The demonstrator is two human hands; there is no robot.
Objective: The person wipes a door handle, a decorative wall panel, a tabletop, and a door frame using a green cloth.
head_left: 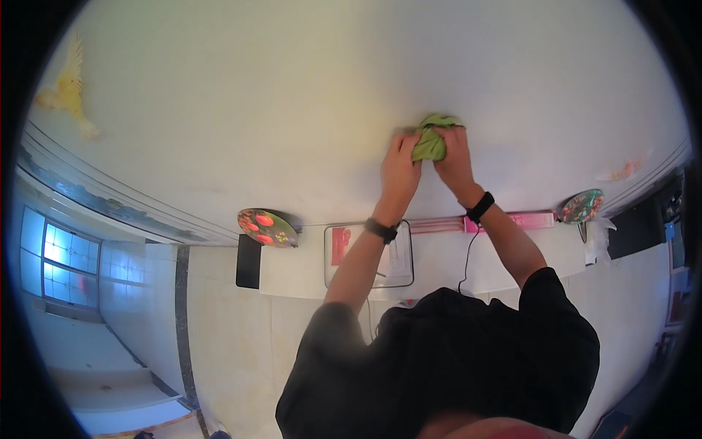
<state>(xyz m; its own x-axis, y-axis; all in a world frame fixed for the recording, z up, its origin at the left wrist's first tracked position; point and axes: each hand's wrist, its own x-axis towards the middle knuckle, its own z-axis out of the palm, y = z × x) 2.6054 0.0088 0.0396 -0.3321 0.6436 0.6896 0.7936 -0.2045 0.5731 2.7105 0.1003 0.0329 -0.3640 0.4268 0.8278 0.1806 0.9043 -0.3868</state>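
A bunched green cloth (430, 145) is pressed between my two hands, against or just in front of the pale wall (278, 110). My left hand (401, 168) grips its left side with the fingers curled. From the right, my right hand (456, 157) closes on the cloth's other side. Both arms reach up and forward, with a dark band on each wrist. Part of the cloth is hidden by my fingers.
Below my arms runs a white ledge (292, 271) bearing a clear-lidded tray (404, 274), a pink box (512, 221) and a dark cable (468, 260). Round decorated plates (268, 227) stand at its ends. A plastic bag (601, 238) hangs at the right.
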